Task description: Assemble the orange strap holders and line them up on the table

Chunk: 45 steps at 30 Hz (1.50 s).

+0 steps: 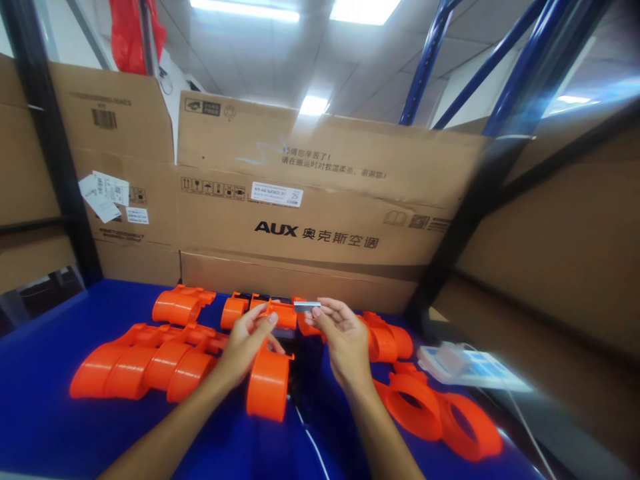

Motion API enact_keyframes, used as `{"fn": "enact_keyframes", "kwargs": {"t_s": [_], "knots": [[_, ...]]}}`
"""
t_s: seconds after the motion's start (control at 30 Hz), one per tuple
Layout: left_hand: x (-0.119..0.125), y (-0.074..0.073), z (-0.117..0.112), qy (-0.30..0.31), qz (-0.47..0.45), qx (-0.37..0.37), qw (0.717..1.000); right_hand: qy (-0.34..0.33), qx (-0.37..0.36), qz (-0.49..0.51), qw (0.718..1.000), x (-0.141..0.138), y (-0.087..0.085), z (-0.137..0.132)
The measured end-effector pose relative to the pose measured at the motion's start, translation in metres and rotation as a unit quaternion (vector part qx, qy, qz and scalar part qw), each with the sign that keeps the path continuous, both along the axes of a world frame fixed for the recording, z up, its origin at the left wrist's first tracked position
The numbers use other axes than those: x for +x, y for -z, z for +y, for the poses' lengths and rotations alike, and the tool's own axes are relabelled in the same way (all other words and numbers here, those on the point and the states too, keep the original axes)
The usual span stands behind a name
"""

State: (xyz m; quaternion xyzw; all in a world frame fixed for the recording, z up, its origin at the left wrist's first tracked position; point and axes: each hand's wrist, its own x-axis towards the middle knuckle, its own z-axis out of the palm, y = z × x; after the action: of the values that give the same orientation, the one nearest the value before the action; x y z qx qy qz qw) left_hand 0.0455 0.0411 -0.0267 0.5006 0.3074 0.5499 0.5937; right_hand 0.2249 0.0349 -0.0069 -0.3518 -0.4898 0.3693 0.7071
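Observation:
My left hand (250,340) is closed, with thumb and fingers pinching an orange plastic part (284,316). Just to its right, my right hand (345,337) grips a small grey metal strip (307,307) between thumb and fingers. The strip's free end points left and lies close to the orange part; whether they touch I cannot tell. Below my left hand an orange ring-shaped part (268,387) rests on the blue surface (225,440). A row of similar orange rings (160,363) lies left of my left forearm.
More orange rings (395,340) sit right of my right hand, with two larger-looking ones (460,423) nearer me. Beside them lies a pale plastic case (470,365). A white cable (313,440) runs toward me. Cardboard panels (320,220) wall the back, with blue metal posts (460,200) at the sides.

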Motion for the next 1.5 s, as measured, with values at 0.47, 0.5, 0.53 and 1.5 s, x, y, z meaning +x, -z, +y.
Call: {"fn": "enact_keyframes", "kwargs": {"t_s": [0.47,0.5,0.53,1.5], "knots": [[0.000,-0.004,-0.002,-0.019,-0.011,-0.022,1.000,0.009,0.003,-0.025,1.000,0.002,0.001,0.000],[0.000,-0.004,-0.002,-0.022,-0.011,-0.024,0.999,0.006,0.002,-0.029,1.000,0.002,0.001,-0.001],[0.000,-0.004,-0.001,-0.025,-0.011,-0.025,0.999,0.003,0.001,-0.034,0.999,0.002,0.000,-0.001],[-0.003,0.006,0.006,-0.010,0.059,0.033,0.998,-0.029,-0.032,-0.118,0.992,-0.002,0.006,0.002]]}}
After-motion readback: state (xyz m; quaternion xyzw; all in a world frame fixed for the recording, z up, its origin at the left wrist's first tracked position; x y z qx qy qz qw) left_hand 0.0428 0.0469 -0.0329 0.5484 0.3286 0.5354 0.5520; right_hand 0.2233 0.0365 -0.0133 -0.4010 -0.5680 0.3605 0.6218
